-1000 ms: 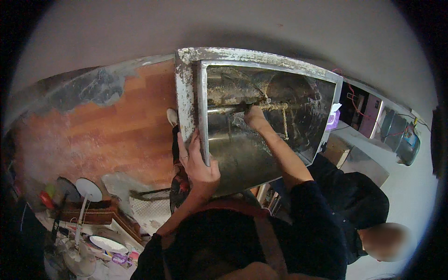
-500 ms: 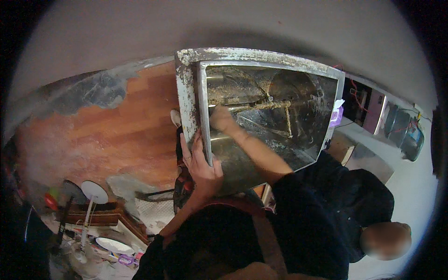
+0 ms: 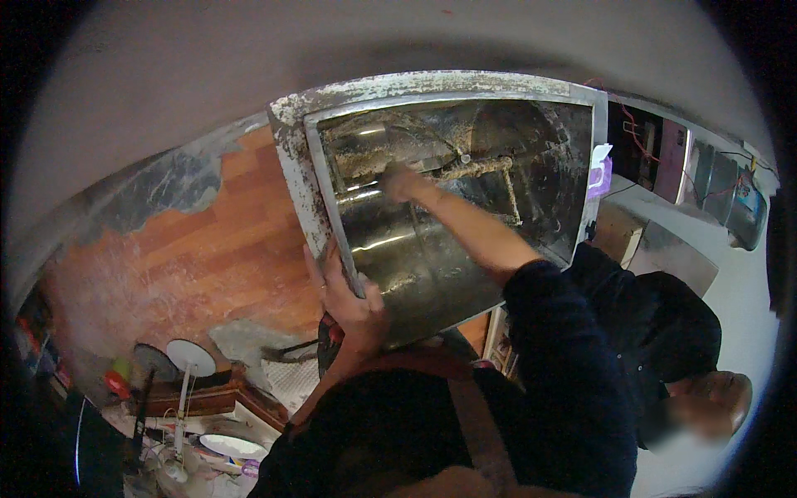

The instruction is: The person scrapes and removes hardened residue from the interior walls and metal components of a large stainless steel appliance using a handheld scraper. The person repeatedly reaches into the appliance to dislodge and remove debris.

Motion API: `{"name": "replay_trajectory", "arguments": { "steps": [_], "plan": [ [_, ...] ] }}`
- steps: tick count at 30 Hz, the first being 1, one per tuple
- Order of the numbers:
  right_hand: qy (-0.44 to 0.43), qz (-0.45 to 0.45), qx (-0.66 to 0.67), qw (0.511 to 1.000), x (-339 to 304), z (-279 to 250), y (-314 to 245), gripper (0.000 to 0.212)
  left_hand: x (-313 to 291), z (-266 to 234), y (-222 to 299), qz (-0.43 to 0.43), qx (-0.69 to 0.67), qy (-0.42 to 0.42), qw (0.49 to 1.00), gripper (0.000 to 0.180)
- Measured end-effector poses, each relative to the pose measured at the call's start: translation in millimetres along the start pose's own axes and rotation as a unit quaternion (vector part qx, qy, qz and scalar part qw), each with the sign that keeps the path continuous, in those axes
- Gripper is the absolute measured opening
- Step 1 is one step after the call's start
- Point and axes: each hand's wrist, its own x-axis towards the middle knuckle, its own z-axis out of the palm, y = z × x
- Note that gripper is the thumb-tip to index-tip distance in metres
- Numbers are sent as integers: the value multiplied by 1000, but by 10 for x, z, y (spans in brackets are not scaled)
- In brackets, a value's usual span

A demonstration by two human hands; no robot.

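Observation:
A deep metal mixer trough (image 3: 440, 282) with a worn, paint-flaked rim (image 3: 292, 153) stands in front of me. Across its inside runs a mixing shaft (image 3: 477, 168) with a bent arm, crusted with pale, dough-like residue. My left hand (image 3: 353, 295) grips the trough's near left corner, with the fingers outside and the thumb over the edge. Reaching down inside, my right hand (image 3: 403, 181) is at the left part of the shaft. Its fingers look curled, and blur hides what they hold, if anything.
Another person in dark clothes (image 3: 677, 332) is close on my right. A purple tissue pack (image 3: 599, 174) sits at the trough's right edge. At the lower left are a white round-topped stand (image 3: 191, 357) and clutter. A wall rises behind the trough; wood-pattern flooring (image 3: 199, 257) lies left.
The view has shifted, so the trough appears farther left and larger. My right hand has moved away from the trough's left wall along the shaft. My left hand keeps its grip on the corner.

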Motion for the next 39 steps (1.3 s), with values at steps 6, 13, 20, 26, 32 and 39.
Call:
{"name": "replay_trajectory", "arguments": {
  "steps": [6,13,20,26,32,39],
  "plan": [
    [-51,1,51,997,356,166,-79,28,-58,2,-80,-6,-21,-25,999,67],
    [-90,64,94,989,442,103,-268,27,-65,-13,-111,4,6,-28,1000,68],
    [126,36,5,991,339,488,-352,21,-95,35,-218,35,26,-1,999,69],
    [93,69,10,993,95,126,-470,22,-138,19,-249,18,50,3,999,67],
    [152,107,85,979,-97,260,-319,24,-54,-58,-101,59,67,-15,996,66],
    [145,56,132,979,-279,276,-753,27,-77,-31,-79,76,60,-6,995,65]
  ]
}}
